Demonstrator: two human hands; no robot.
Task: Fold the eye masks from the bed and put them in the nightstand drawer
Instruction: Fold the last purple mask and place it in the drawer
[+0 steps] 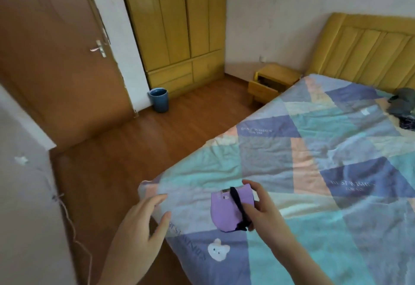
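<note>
Pinched in your right hand (261, 211), fingers closed around its black strap, one folded purple eye mask (226, 211) hangs just above the bed's (314, 141) near corner. Your left hand (140, 226) hovers beside it, fingers spread, holding nothing. One nightstand (272, 82) stands with its drawer (261, 88) open.

The patchwork bedsheet (314, 150) carries printed words "BEST WISHES" on two dark blue patches; the smaller line under them is too blurred.
</note>
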